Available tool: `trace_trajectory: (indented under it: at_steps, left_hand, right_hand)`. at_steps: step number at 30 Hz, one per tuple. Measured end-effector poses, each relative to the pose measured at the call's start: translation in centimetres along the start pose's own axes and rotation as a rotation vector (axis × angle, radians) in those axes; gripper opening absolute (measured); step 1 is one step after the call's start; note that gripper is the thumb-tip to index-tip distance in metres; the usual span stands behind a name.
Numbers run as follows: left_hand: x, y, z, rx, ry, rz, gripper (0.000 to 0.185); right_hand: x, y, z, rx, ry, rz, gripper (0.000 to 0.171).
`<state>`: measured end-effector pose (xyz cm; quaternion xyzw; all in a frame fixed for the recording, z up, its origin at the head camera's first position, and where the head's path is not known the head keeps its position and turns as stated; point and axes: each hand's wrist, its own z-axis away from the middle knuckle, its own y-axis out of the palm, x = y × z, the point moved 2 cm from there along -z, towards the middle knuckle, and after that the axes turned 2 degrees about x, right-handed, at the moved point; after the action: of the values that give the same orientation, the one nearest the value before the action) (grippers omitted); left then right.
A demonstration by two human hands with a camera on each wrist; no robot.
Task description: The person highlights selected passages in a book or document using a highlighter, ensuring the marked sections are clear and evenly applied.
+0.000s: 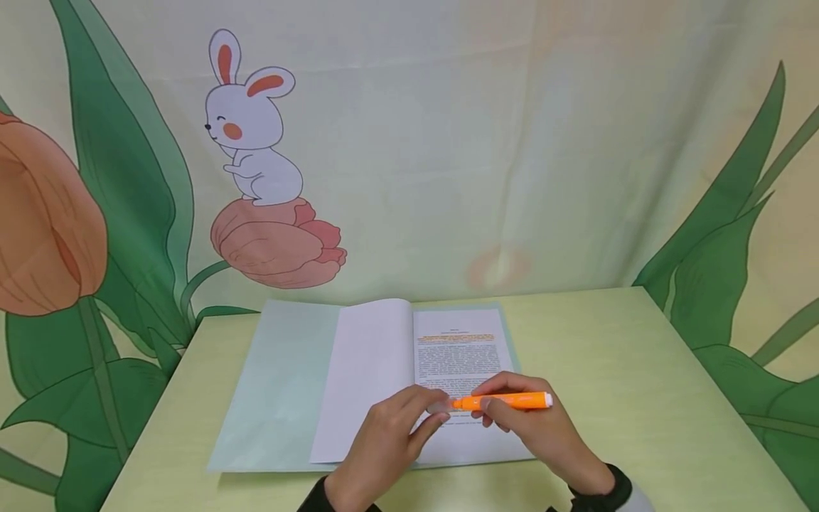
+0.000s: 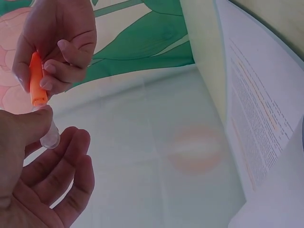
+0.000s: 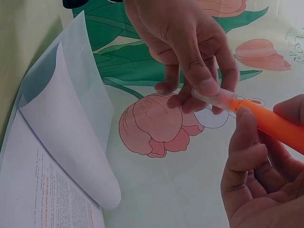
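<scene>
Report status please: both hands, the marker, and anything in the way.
Right hand holds orange highlighter by the barrel. Left hand pinches its clear cap at the tip end. Open booklet lies beneath on the table. Nothing blocks the grip.

Soft, even, bright light fills all three views, casting only faint shadows beneath the hands on the pale green tabletop (image 1: 640, 370). Nothing shows hard glare. The head view is sharp, though the printed text on the open white booklet (image 1: 461, 370) is too small to read. Both wrist views look milky, with near fingers slightly blurred and edges bowed.
</scene>
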<state>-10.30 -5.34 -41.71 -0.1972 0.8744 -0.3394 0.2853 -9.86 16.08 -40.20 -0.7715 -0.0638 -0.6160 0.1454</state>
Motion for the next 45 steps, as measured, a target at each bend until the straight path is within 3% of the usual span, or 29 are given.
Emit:
trace_trajectory:
  at_steps: [7, 16, 27, 32, 40, 45]
  left_hand:
    - [-0.5, 0.0, -0.2, -0.035, 0.095, -0.006, 0.014]
    - [-0.6, 0.0, 0.0, -0.050, 0.183, 0.058, 0.015]
    - [-0.9, 0.8, 0.2, -0.049, 0.167, 0.127, 0.010]
    - [-0.9, 0.8, 0.1, -0.046, 0.149, 0.128, 0.012]
    - [-0.7, 1.0, 0.3, -0.050, 0.111, 0.121, 0.012]
    - [-0.6, 1.1, 0.4, -0.042, 0.072, 0.111, 0.012]
  right_hand:
    - [-0.2, 0.4, 0.0, 0.013, 0.033, 0.008, 0.009]
    - [-0.7, 0.7, 0.4, 0.033, -0.016, -0.067, 0.013]
    - [-1.6, 0.9, 0.8, 0.046, -0.002, -0.130, 0.016]
    - [-1.8, 1.0, 0.8, 0.031, -0.039, -0.145, 0.014]
    - [-2.1, 1.4, 0.6, -0.015, -0.007, -0.102, 0.019]
    - [-2.0, 1.4, 0.4, -0.034, -0.057, -0.065, 0.015]
